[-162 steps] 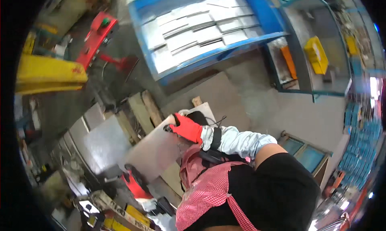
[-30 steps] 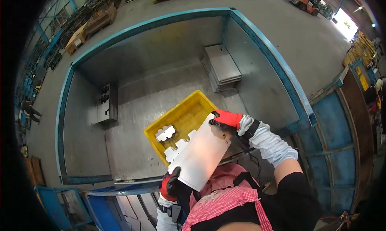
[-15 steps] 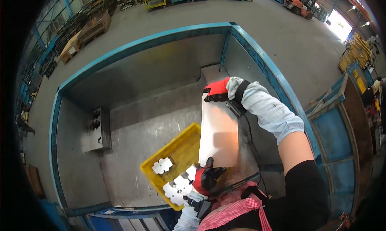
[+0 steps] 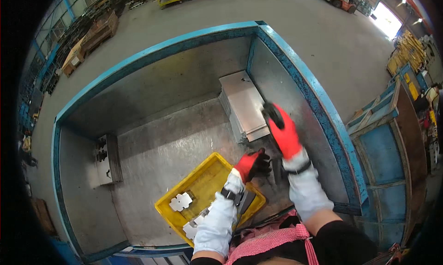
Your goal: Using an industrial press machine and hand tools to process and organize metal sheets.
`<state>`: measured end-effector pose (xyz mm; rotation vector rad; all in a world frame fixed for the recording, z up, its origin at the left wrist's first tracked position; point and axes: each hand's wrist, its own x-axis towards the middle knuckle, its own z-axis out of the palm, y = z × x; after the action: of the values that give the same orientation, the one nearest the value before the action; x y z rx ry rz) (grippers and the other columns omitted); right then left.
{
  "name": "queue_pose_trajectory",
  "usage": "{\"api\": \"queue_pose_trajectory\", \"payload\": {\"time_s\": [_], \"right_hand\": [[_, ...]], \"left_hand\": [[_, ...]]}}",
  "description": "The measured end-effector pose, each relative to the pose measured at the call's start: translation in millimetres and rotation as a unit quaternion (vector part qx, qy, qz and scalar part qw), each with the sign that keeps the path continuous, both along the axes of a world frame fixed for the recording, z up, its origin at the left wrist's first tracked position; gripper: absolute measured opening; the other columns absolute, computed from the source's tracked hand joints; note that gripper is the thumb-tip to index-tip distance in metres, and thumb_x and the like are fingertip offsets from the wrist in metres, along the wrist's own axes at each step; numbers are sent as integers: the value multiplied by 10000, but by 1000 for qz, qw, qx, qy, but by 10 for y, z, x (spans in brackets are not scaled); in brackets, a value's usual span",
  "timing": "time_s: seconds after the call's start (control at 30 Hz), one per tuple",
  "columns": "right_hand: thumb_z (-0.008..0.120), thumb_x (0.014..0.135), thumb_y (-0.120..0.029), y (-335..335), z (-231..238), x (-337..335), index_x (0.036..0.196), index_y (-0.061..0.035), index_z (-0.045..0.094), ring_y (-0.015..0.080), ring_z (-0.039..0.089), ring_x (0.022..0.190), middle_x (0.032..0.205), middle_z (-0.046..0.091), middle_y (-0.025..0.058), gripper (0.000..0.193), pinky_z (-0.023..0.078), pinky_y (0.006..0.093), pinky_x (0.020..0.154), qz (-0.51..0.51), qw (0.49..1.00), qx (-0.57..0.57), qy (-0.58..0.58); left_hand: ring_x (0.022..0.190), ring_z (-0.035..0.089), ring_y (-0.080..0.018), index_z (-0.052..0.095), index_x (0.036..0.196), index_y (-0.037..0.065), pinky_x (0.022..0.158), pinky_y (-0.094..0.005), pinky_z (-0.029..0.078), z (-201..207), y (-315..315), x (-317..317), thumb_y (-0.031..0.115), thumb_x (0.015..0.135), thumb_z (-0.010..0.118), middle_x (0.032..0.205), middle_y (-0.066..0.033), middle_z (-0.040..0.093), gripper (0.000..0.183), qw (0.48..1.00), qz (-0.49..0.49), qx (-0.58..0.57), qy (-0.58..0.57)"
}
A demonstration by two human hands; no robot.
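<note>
Metal plate stack (image 4: pixel 244 101) is being supported on the floor of the blue-rimmed bin (image 4: pixel 152 140), in its far right corner.
The hands are being held apart: the left hand (image 4: pixel 253 165) is being held short of the stack's near end, fingers loosely curled around nothing visible; the right hand (image 4: pixel 282 129) is being shown blurred beside the near right corner, so whether an edge is being gripped cannot be told. Thin, stiff, slippery plates are being suggested, probably weighty together; opposite short ends are being judged the safest holds.
</note>
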<state>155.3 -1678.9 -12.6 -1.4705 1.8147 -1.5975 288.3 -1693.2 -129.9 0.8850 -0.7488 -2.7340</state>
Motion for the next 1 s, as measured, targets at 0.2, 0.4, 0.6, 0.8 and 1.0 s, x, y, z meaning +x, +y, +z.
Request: {"api": "queue_pose_trajectory", "payload": {"time_s": [0.2, 0.4, 0.6, 0.8, 1.0], "right_hand": [[480, 873, -97, 930, -908, 7, 1114, -37, 519, 143, 585, 833, 950, 606, 94, 252, 479, 272, 702, 29, 897, 221, -381], [479, 897, -261, 364, -1290, -75, 946, -18, 568, 128, 562, 569, 720, 610, 57, 264, 468, 260, 540, 60, 846, 192, -495], [517, 838, -157, 82, -1948, -144, 763, -11, 602, 114, 534, 503, 630, 586, 48, 185, 427, 242, 476, -29, 926, 168, -336], [537, 795, -141, -153, -2175, -347, 757, 22, 592, 136, 485, 529, 559, 531, 53, 176, 399, 327, 508, -88, 970, 139, -178], [468, 867, -308, -135, -2144, -707, 844, -30, 597, 183, 594, 615, 713, 613, 71, 307, 468, 290, 555, 101, 984, 149, -22]], "left_hand": [[706, 619, -175, 575, 1034, 17, 625, -283, 503, 248, -335, 377, 204, 880, 519, 869, -104, 639, 249, 957, 237, -164, -37], [1186, 377, -217, 325, 1309, 26, 971, -280, 300, 10, -818, -99, 206, 853, 561, 1318, -118, 384, 544, 880, 280, -358, -136], [1317, 145, -289, 117, 1372, 9, 1058, -327, 181, -425, -911, -622, 434, 798, 576, 1420, -189, 141, 849, 820, 272, -454, -216], [1308, 91, -391, 96, 1354, -47, 1071, -390, 142, -315, -873, -763, 492, 801, 508, 1396, -283, 83, 876, 745, 220, -520, -356], [1308, 85, -402, 87, 1359, -35, 1069, -383, 152, -315, -989, -586, 541, 745, 553, 1395, -298, 66, 962, 785, 155, -533, -276]]}}
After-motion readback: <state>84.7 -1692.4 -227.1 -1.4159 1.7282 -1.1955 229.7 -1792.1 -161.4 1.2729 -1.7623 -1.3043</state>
